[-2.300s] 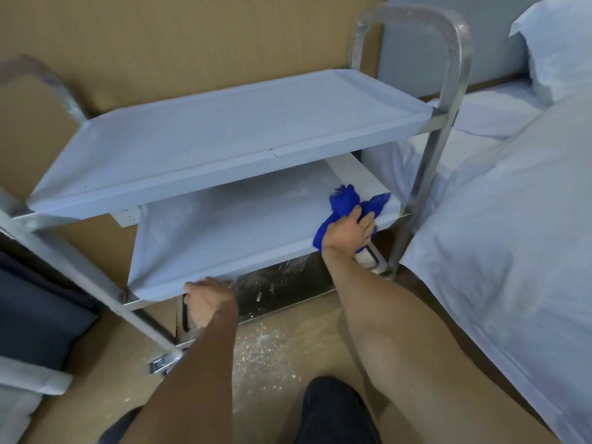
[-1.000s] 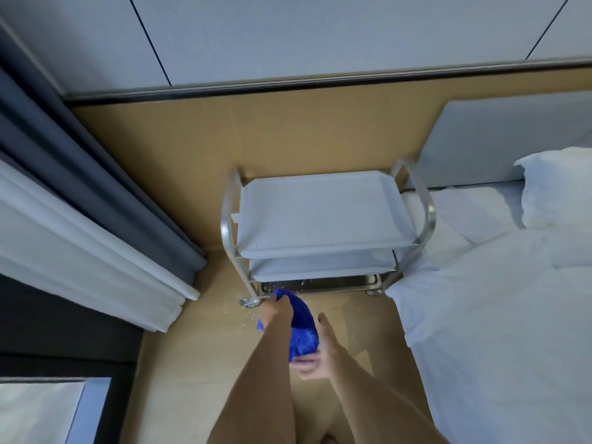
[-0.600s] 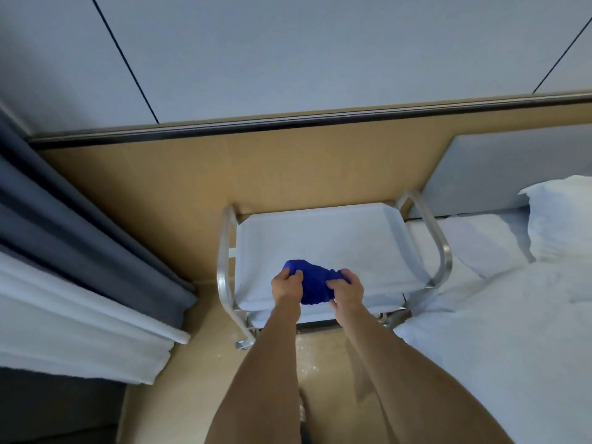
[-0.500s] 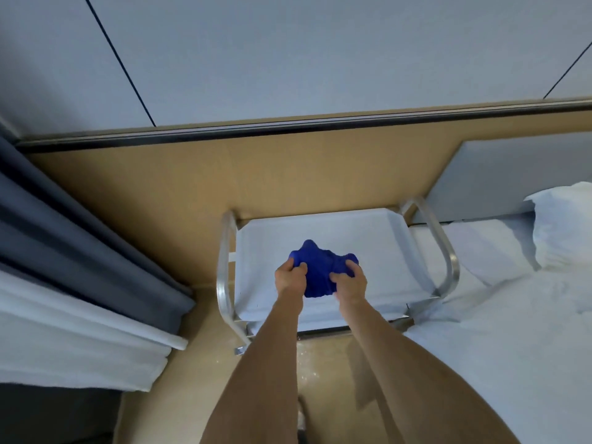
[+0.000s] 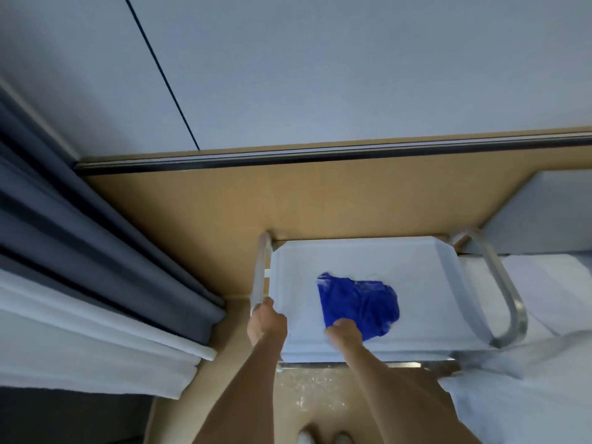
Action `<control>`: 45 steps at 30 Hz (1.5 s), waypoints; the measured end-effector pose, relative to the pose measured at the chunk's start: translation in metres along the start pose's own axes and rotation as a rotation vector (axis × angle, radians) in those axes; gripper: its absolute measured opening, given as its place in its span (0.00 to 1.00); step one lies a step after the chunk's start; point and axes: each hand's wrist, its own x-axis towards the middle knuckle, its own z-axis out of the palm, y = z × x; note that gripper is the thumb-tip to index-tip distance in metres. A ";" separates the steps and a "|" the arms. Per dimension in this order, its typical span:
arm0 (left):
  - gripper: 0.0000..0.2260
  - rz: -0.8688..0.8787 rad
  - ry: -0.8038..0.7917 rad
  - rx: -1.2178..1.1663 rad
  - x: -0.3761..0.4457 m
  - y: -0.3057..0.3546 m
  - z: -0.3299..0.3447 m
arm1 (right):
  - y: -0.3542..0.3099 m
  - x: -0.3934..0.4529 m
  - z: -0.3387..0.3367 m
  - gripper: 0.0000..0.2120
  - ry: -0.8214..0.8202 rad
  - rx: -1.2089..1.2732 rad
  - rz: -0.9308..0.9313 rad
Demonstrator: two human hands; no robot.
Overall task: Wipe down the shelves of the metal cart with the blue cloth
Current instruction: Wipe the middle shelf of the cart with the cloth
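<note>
Where the metal cart (image 5: 499, 283) with white tray shelves stands against the tan wall panel, a crumpled blue cloth (image 5: 360, 304) lies spread on the top shelf (image 5: 416, 267), centre-front. Right hand (image 5: 344, 333): pressed on the cloth's near edge, grip closed on the fabric. Left hand (image 5: 267, 322): grip wrapped round the shelf's front-left corner by the rail. White bedding (image 5: 544, 315) adjoins at right; grey curtain (image 5: 96, 251) at left.

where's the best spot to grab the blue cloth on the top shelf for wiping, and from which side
Press down from above on the near edge of the cloth, where the right hand is already on it. It lies spread flat on the top shelf, so a flat palm works better than a pinch. The left hand is at the cart's left side.
</note>
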 end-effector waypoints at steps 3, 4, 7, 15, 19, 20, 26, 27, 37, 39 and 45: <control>0.16 0.012 0.033 -0.005 0.034 0.001 -0.033 | -0.043 -0.012 0.022 0.06 -0.133 -0.086 -0.154; 0.16 0.015 0.030 0.000 0.046 0.002 -0.043 | -0.056 -0.015 0.029 0.14 -0.172 -0.139 -0.191; 0.12 0.050 0.042 0.033 0.084 0.002 -0.062 | -0.089 -0.014 0.062 0.27 -0.185 -0.207 -0.228; 0.16 0.307 -0.053 0.116 0.177 -0.009 -0.051 | -0.140 0.024 0.179 0.23 -0.082 -0.095 -0.084; 0.16 0.396 -0.173 0.146 0.203 -0.029 -0.039 | -0.139 0.028 0.204 0.14 0.071 -0.152 -0.048; 0.16 0.415 -0.188 0.175 0.210 -0.029 -0.037 | -0.140 0.028 0.205 0.14 0.080 -0.149 -0.036; 0.19 0.503 -0.248 0.382 0.213 -0.032 -0.023 | -0.126 0.006 0.221 0.15 0.112 -0.181 0.026; 0.20 0.554 -0.216 0.443 0.214 -0.033 -0.022 | -0.121 0.001 0.222 0.15 0.111 -0.188 0.023; 0.19 0.618 -0.301 0.856 0.186 -0.086 0.003 | -0.043 -0.066 0.231 0.11 0.039 -0.175 0.079; 0.18 0.586 -0.298 0.919 0.163 -0.105 0.009 | -0.019 -0.085 0.236 0.11 0.037 -0.169 0.098; 0.18 0.487 -0.287 0.871 0.078 -0.168 0.024 | 0.054 -0.132 0.249 0.10 0.038 -0.169 0.128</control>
